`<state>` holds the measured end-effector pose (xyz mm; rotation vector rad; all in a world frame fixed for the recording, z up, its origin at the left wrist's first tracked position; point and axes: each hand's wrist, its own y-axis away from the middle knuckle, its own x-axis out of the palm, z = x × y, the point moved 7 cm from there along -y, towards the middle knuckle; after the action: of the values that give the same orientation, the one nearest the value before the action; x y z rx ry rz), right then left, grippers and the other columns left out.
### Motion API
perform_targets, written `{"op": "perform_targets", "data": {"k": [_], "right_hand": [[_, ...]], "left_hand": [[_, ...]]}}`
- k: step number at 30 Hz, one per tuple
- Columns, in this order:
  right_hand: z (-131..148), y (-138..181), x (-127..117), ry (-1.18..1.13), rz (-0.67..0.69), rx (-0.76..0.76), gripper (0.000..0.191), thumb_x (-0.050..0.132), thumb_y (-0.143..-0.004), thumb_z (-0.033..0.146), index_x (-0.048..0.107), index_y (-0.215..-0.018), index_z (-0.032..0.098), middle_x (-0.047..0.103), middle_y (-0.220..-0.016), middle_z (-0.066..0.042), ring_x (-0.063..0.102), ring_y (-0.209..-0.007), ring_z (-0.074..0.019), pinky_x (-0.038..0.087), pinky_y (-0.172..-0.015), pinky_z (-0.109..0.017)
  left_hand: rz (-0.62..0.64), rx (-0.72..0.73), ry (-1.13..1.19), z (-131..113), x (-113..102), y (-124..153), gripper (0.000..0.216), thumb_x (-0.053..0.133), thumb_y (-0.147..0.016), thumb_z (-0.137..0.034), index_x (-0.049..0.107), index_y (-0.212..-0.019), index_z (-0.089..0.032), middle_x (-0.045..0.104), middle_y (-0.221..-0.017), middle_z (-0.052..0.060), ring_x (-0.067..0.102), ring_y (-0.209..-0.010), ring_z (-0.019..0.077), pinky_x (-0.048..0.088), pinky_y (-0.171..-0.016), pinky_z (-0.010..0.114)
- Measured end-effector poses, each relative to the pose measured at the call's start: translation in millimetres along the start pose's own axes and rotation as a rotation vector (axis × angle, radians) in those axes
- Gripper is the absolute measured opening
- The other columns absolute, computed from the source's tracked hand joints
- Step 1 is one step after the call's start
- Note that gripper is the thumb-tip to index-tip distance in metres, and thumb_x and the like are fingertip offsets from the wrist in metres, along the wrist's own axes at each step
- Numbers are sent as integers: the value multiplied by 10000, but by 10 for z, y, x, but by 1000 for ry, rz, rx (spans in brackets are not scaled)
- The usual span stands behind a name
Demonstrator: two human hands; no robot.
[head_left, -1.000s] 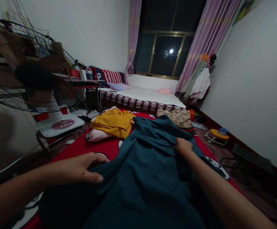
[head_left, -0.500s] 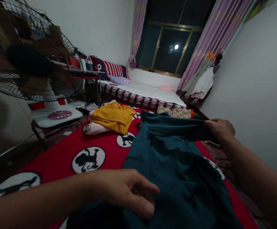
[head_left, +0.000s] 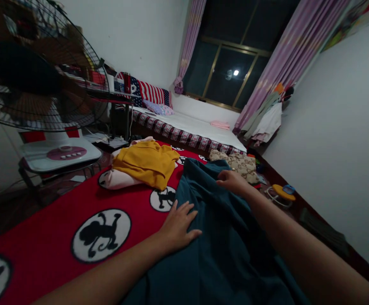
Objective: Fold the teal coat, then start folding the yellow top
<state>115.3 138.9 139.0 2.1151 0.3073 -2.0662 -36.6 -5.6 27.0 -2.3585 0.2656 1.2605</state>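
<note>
A dark teal garment is spread over a red blanket printed with black-and-white monkey circles. My left hand lies flat on the garment's left edge, fingers spread. Farther away, my right hand rests on the garment near its top edge, fingers stretched out and holding nothing. A folded yellow garment sits on a pale pink one just beyond my left hand.
A large standing fan with a white base stands at the left. A patterned beige cushion lies past the garment. Behind are a low bed, a window with purple curtains, hanging clothes and a small stool.
My right hand let go of the lifted teal edge and came down onto the garment. My left hand moved forward and flattened on the cloth. The camera tilted left.
</note>
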Motion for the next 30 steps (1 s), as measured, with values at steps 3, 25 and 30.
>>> {"op": "perform_targets", "data": {"k": [3, 25, 30], "right_hand": [[204, -383, 240, -197, -96, 6, 612, 676, -754, 428, 534, -1267, 125, 578, -1281, -166, 551, -1165, -286, 422, -945, -345], [-550, -465, 680, -285, -77, 415, 272, 715, -637, 198, 670, -899, 141, 673, -1020, -178, 603, -1062, -371, 456, -878, -507], [-93, -632, 218, -44, -359, 191, 401, 527, -789, 150, 550, -1190, 150, 551, -1234, -193, 526, -1162, -327, 419, -933, -434]], "left_hand": [[-99, -58, -15, -15, -108, 49, 575, 654, -776, -488, 569, -1257, -184, 566, -1275, 122, 487, -1199, 285, 307, -1075, 492], [179, -63, 152, -60, 167, -25, 645, 552, -849, -423, 386, -1437, -218, 218, -1564, 76, 127, -1443, 296, 167, -1168, 490], [181, -65, 112, -59, 191, -27, 628, 525, -867, -459, 386, -1438, -237, 227, -1562, 57, 123, -1445, 289, 173, -1173, 478]]}}
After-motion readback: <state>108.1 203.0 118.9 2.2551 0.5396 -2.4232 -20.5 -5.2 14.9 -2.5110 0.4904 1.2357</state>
